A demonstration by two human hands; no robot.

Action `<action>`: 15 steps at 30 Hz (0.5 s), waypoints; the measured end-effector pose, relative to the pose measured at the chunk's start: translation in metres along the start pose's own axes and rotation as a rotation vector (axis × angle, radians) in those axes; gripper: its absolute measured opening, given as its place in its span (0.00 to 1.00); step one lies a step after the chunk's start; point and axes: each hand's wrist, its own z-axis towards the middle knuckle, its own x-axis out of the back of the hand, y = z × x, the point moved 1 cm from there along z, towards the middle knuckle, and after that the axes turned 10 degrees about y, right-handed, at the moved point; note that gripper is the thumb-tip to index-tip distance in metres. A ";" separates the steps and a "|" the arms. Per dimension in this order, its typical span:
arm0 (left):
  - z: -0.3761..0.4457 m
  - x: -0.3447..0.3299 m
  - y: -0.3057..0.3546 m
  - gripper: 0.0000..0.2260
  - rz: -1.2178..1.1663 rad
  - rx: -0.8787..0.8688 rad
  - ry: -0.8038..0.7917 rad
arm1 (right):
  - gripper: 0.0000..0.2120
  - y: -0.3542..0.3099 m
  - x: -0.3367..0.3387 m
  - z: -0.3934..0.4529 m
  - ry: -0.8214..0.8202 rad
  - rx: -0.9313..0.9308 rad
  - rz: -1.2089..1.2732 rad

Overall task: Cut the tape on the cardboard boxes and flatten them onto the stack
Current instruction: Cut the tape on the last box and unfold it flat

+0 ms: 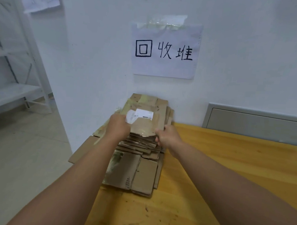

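Note:
A stack of flattened cardboard boxes [136, 171] lies at the left end of the wooden table, against the wall. On top rests a flattened box [149, 110] with a white shipping label and strips of clear tape. My left hand [118, 126] grips its left edge near the label. My right hand [169, 136] grips its near right corner, fingers curled under the cardboard. Both arms reach forward over the table. No cutting tool is visible.
The yellow wooden table [229, 164] stretches to the right. A handwritten paper sign [166, 50] is taped to the white wall above the stack. A grey wall panel [257, 123] sits at the right. White metal shelving [13, 77] stands at the left over the tiled floor.

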 end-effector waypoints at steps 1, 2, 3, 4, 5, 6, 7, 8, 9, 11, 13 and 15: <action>0.001 -0.005 -0.006 0.15 0.085 -0.013 -0.040 | 0.14 0.009 -0.004 -0.001 0.001 0.027 -0.091; 0.000 -0.009 -0.010 0.15 0.162 -0.012 -0.080 | 0.15 0.017 -0.008 -0.002 0.005 0.058 -0.175; -0.001 -0.012 -0.013 0.16 0.223 0.006 -0.119 | 0.15 0.024 -0.010 -0.003 0.013 0.081 -0.227; -0.002 -0.013 -0.014 0.17 0.271 0.029 -0.151 | 0.16 0.029 -0.011 -0.005 0.023 0.100 -0.245; -0.004 -0.014 -0.014 0.18 0.314 0.046 -0.163 | 0.18 0.032 -0.011 -0.006 0.035 0.123 -0.248; -0.005 -0.014 -0.013 0.18 0.357 0.044 -0.149 | 0.19 0.034 -0.010 -0.008 0.051 0.155 -0.249; -0.006 -0.014 -0.011 0.19 0.389 0.018 -0.107 | 0.21 0.037 -0.008 -0.010 0.072 0.189 -0.251; -0.006 -0.015 -0.007 0.20 0.402 -0.031 -0.043 | 0.23 0.041 -0.005 -0.013 0.096 0.221 -0.252; -0.008 -0.017 -0.002 0.22 0.386 -0.097 0.029 | 0.24 0.046 0.000 -0.016 0.122 0.244 -0.255; -0.012 -0.023 0.014 0.23 0.318 -0.245 0.135 | 0.29 0.066 0.017 -0.024 0.172 0.256 -0.311; -0.015 -0.037 0.032 0.23 0.323 -0.370 0.091 | 0.30 0.096 0.039 -0.033 0.184 0.278 -0.535; -0.016 -0.054 0.040 0.24 0.373 -0.395 -0.040 | 0.30 0.126 0.056 -0.043 0.116 0.320 -0.840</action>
